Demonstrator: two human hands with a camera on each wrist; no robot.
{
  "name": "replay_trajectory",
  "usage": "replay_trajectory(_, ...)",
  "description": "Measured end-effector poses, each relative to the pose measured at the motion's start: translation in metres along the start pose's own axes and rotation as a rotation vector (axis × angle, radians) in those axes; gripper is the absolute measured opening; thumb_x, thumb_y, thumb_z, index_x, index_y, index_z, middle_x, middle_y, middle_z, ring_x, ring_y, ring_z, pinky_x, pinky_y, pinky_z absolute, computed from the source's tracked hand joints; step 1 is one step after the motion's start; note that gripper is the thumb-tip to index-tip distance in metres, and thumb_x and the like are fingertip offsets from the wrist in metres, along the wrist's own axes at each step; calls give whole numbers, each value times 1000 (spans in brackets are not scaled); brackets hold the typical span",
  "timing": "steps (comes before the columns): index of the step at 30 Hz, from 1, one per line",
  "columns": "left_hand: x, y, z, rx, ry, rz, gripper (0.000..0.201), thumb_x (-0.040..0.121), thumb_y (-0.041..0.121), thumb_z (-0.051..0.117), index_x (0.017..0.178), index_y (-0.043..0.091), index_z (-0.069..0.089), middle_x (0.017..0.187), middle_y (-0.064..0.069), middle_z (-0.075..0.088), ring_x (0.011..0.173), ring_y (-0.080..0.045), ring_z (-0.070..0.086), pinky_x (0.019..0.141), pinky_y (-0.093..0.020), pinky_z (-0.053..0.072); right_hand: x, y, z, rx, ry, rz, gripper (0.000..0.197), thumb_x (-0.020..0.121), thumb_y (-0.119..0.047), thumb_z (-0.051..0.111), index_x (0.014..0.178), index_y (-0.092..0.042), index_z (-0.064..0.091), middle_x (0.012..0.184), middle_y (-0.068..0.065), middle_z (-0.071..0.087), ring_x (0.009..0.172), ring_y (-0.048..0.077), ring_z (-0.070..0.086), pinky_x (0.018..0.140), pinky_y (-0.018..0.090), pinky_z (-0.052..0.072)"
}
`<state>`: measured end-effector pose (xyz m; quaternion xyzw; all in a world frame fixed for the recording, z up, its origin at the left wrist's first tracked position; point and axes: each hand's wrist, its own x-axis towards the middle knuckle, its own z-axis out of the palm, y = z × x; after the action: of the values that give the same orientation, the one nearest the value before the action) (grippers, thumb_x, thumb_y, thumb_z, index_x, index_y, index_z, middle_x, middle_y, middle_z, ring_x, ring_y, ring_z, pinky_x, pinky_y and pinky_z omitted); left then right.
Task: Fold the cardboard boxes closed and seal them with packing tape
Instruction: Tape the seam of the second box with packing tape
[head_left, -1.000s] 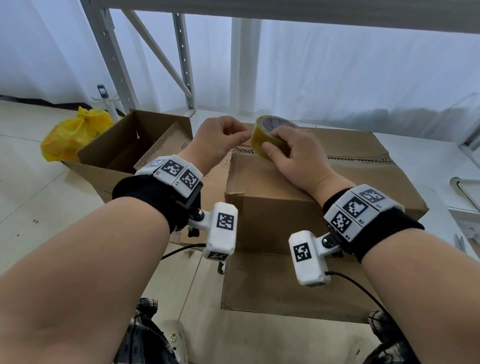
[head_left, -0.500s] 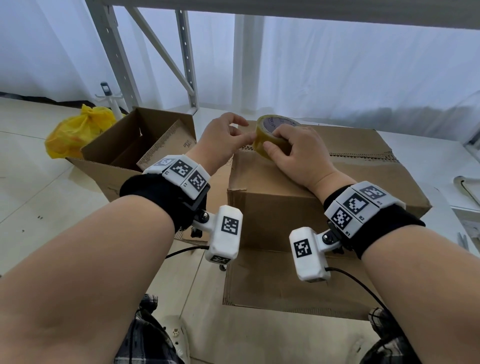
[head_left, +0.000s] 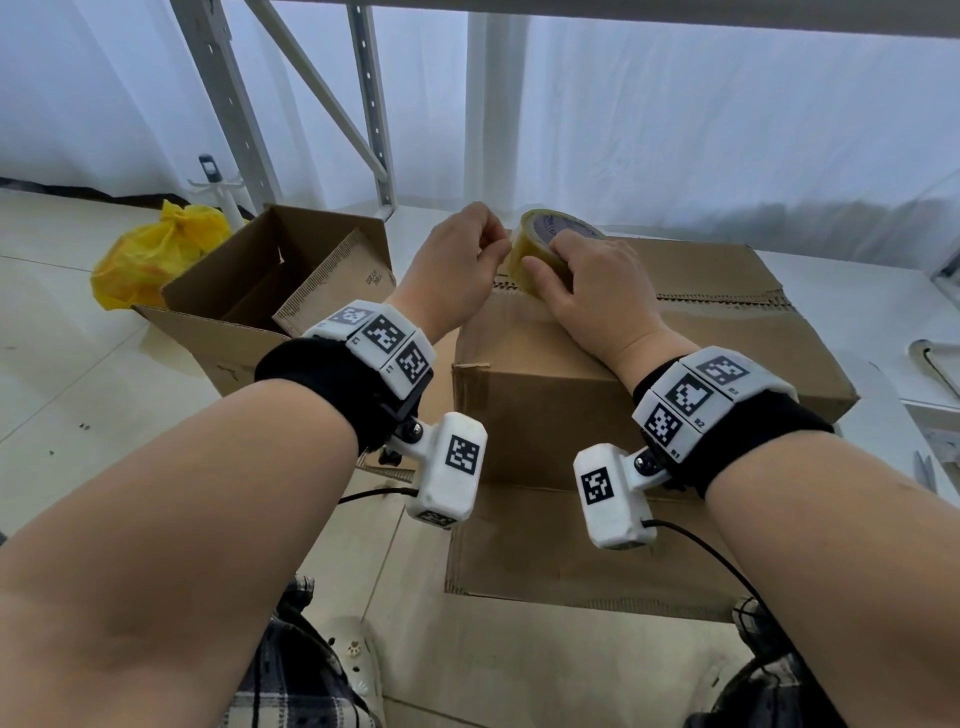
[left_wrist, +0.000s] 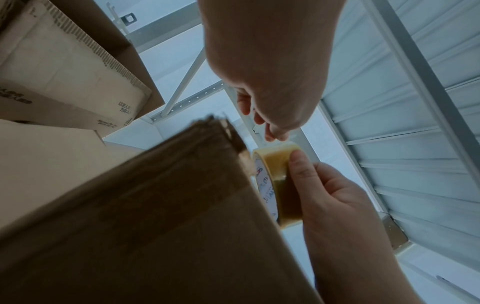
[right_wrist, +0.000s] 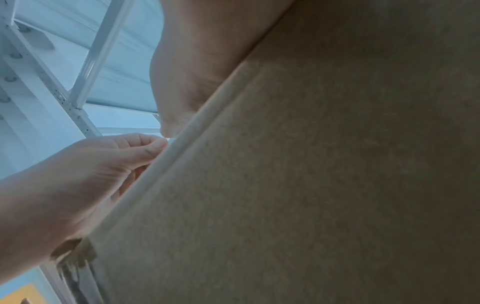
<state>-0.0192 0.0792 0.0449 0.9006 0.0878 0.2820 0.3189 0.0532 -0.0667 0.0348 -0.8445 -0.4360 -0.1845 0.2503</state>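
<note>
A roll of yellowish packing tape (head_left: 540, 236) stands on edge on the closed cardboard box (head_left: 649, 338), near its far left corner. My right hand (head_left: 550, 267) grips the roll from the right, thumb on its outer band (left_wrist: 298, 170). My left hand (head_left: 500, 245) has curled fingers, with thumb and forefinger pinching at the roll's top left rim (left_wrist: 272, 134). The clear tape end itself is too thin to make out. In the right wrist view the box (right_wrist: 324, 185) fills the frame, and the left hand (right_wrist: 153, 148) pinches beside its edge.
An open cardboard box (head_left: 260, 280) stands to the left with its flaps up. A yellow plastic bag (head_left: 156, 249) lies behind it. A flat cardboard sheet (head_left: 571, 556) lies on the floor under the closed box. Grey shelf posts (head_left: 369, 104) and a white curtain are behind.
The left hand's fingers loosened, then closed again in a pinch at the roll's rim. The right hand has kept its grip on the roll, which has stayed on the box.
</note>
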Motion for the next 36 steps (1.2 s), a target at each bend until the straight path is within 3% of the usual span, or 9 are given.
replay_trajectory(4,-4,1,-3,25,64,69,9,95,13,52,96,5,55,86,0,53,79,-14,47,72,-22,39,2,-6,-3,-76,-29,30,40,99,-44,42,96,-6,54,93,14,64,88,33,57,82,37,36)
replay_trajectory(10,-13,1,-7,44,137,130,6,94,13,55,92,8,54,82,6,48,76,-11,44,70,-18,36,9,-13,-7,-124,-108,112,45,101,-47,33,119,-8,47,113,14,63,106,34,57,89,40,36)
replay_trajectory(13,-12,0,-12,5,90,57,5,95,15,54,92,11,52,79,7,51,73,-9,47,69,-17,40,19,-21,-13,-165,-215,158,47,101,-46,32,129,-10,41,121,13,61,113,33,55,92,40,35)
replay_trajectory(16,-8,-3,-17,-94,49,-86,5,95,19,54,94,14,52,81,5,57,73,-5,54,66,-10,44,31,-26,-19,-162,-301,176,48,100,-44,38,136,-13,32,118,9,62,107,30,58,79,37,37)
replay_trajectory(18,-6,-4,-19,-215,41,-176,6,95,21,55,94,14,55,82,3,60,74,-7,58,72,-15,49,39,-28,-26,-184,-340,143,52,100,-44,41,142,-19,26,115,8,62,106,31,58,75,35,38)
replay_trajectory(20,-6,-1,-19,-336,20,-259,8,93,22,58,93,14,57,83,0,62,74,-10,61,75,-22,53,45,-29,-33,-220,-366,99,47,99,-44,44,140,-25,32,112,7,62,105,30,58,73,33,38)
replay_trajectory(25,1,4,-18,-337,55,-277,14,91,26,62,93,13,58,85,1,63,69,-6,62,61,-12,51,60,-34,-46,-278,-311,38,34,95,-47,51,118,-23,58,107,2,64,100,22,59,69,29,34)
replay_trajectory(29,9,11,-27,-415,107,-263,12,92,23,61,91,12,56,83,-3,63,65,-11,62,63,-22,54,71,-41,-61,-270,-245,12,29,95,-45,50,113,-26,63,106,1,65,100,21,59,69,28,34)
replay_trajectory(36,17,19,-52,-274,199,-101,11,89,20,64,86,13,57,75,1,59,68,-9,53,66,-18,45,78,-50,-78,-162,-262,95,27,94,-49,48,110,-35,64,103,-9,60,98,14,55,73,30,34)
